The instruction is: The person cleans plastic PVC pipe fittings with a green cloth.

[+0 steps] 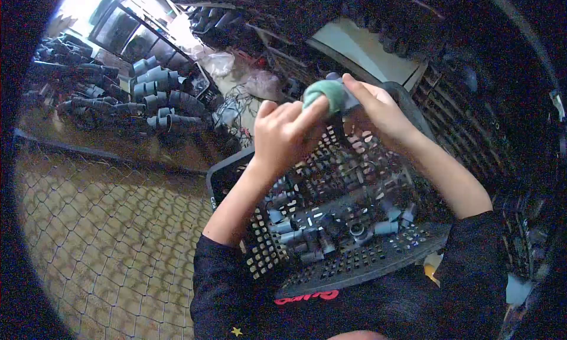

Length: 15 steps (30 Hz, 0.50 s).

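Observation:
My left hand (pixel 283 130) is raised above the basket, its index finger pressed into a bunched green cloth (pixel 328 93) and its other fingers curled. Against the cloth is a grey plastic pipe fitting (pixel 349 97), gripped by my right hand (pixel 381 107). The cloth and my fingers hide much of the fitting. Below both hands stands a black perforated plastic basket (pixel 360 258). At its bottom lie several grey pipe fittings, among them a short one (pixel 387 228) and a round-ended one (pixel 358 230).
Larger grey pipe fittings (pixel 168 89) are piled at the left, behind a wire mesh (pixel 100 239). Clear plastic bags (pixel 260 83) lie beyond the basket. A white panel (pixel 363 51) is at the back, and dark slatted racks (pixel 466 121) stand at the right.

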Motion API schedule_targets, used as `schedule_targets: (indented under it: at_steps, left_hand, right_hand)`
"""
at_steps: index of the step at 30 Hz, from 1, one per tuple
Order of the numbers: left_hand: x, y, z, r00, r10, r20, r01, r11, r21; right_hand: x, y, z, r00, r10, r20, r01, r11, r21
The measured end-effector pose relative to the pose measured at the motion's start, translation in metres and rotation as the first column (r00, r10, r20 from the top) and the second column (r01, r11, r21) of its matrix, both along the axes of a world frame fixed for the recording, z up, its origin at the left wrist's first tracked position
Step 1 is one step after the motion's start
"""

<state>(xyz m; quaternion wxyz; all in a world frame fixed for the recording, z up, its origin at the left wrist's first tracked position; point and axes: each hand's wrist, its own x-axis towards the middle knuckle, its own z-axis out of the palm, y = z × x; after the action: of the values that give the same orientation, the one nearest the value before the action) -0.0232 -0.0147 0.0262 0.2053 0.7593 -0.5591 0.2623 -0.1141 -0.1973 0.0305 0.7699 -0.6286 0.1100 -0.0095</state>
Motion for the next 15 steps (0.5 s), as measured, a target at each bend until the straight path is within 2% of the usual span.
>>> schedule_targets:
  at_steps: [3,4,5,8,11,12,15]
  left_hand:
    - [-0.007,0.001,-0.01,0.994,-0.112,-0.01,0.113,0.994,0.001]
    - [-0.011,0.0,-0.014,0.987,-0.152,0.041,0.152,0.988,0.019]
    - [-0.013,-0.003,-0.017,0.968,-0.187,0.168,0.181,0.982,0.053]
    - [0.0,0.002,-0.006,0.981,-0.175,0.081,0.171,0.983,0.061]
    - [0.013,0.005,-0.01,0.998,-0.051,-0.021,0.049,0.996,-0.07]
    - [0.01,0.009,-0.011,0.998,-0.044,-0.044,0.043,0.999,-0.008]
    - [-0.005,0.004,-0.011,0.974,-0.219,0.056,0.216,0.975,0.051]
  right_hand:
    - [0.002,-0.007,-0.01,1.0,0.027,-0.003,-0.028,0.996,-0.089]
    - [0.01,0.0,-0.015,0.988,-0.025,0.151,0.03,0.999,-0.036]
    - [0.01,0.0,-0.016,0.991,-0.021,0.13,0.021,1.0,-0.003]
    - [0.008,0.0,-0.01,0.995,0.004,0.099,-0.01,0.998,0.055]
    - [0.003,-0.007,-0.006,0.999,0.047,-0.008,-0.046,0.998,0.033]
    - [0.003,-0.009,-0.005,0.995,0.099,0.001,-0.099,0.991,0.092]
    - [0.013,-0.005,-0.025,0.976,-0.066,0.206,0.057,0.997,0.052]
